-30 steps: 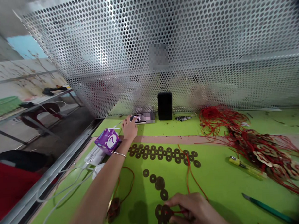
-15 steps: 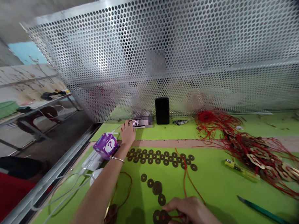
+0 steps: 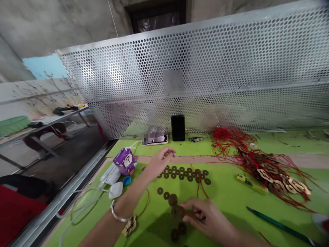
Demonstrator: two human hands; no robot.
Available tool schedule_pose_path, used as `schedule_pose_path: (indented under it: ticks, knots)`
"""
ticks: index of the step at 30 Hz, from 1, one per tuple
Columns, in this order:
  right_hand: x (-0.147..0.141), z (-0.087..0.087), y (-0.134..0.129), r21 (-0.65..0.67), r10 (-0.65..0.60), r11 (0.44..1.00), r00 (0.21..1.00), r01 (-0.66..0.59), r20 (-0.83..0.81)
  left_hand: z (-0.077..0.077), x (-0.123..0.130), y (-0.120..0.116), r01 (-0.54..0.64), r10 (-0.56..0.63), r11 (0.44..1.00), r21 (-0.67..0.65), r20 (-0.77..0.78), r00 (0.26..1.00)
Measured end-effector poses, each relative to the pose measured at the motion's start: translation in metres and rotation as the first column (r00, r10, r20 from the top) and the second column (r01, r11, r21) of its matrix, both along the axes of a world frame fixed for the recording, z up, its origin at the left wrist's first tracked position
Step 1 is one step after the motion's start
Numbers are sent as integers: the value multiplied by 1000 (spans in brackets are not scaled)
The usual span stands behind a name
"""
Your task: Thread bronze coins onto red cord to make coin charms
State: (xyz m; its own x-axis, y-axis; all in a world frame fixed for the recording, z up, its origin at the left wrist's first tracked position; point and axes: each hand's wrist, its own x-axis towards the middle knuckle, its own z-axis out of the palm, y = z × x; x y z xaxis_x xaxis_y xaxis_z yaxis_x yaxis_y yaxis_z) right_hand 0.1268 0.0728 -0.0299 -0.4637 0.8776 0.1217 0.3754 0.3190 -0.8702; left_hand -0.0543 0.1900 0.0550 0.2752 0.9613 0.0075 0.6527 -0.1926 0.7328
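Observation:
My left hand (image 3: 162,160) hangs above the rows of dark round coins (image 3: 181,170), in front of the lit phone (image 3: 155,139); its fingers are stretched out and hold nothing. My right hand (image 3: 211,219) pinches a dark holed coin (image 3: 177,210) with red cord at it; where the cord runs between the fingers is hidden. Several loose coins (image 3: 175,235) lie around that hand, and others form a short line beyond it. Past the right hand a red cord (image 3: 200,183) lies across the rows. Near my left forearm is a bundle of gold-coloured coins (image 3: 129,226).
A purple box (image 3: 125,161), a white charger (image 3: 116,190) and cables occupy the left side. A dark phone (image 3: 178,128) stands against the perforated metal screen (image 3: 233,70). On the right lie tangled red cords (image 3: 229,139) with coins, a yellow cutter-like tool (image 3: 252,184) and a green-handled tool (image 3: 276,222).
My left hand has left the lit phone and moved right and toward me. My right hand, still pinching, has shifted slightly up in view. The camera has tilted upward.

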Motion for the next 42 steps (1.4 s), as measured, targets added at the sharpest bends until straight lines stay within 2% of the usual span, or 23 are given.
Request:
schedule_pose_path:
  ticks: [2,5,7,10,13,17,22,27,30,37,42]
  knots:
    - [2,7,-2,46,-19,999,1000,20,-11,0,2,-41,52,-48,996,-67,66,997]
    - [4,14,-4,103,9,995,1000,-7,-16,-9,-4,-92,50,-32,984,-170,109,994]
    - [4,17,-6,150,41,988,999,-42,11,-17,-11,-115,37,-6,973,-229,133,991]
    - [4,17,-9,264,42,963,996,-60,74,-27,-16,-135,32,19,961,-274,180,983]
    - [5,14,-11,357,17,932,995,-52,102,-31,-14,-141,58,8,958,-282,227,974]
    - [4,12,-14,374,5,926,993,-48,115,-32,-13,-141,75,5,961,-268,284,959]
    - [-9,16,-22,410,-59,912,986,-9,153,-34,-20,-142,38,53,963,-266,329,943]
    - [-19,17,-29,473,-136,877,988,86,73,-36,-23,-145,35,94,946,-321,376,922]
    - [-17,17,-31,462,-156,878,987,121,38,-35,-21,-149,34,117,935,-352,398,910]
    - [-3,18,-33,513,-56,858,998,32,32,-37,-18,-155,1,94,956,-293,311,946]
    - [-3,20,-37,506,-70,861,997,53,15,-37,-13,-161,-6,77,973,-231,300,951]
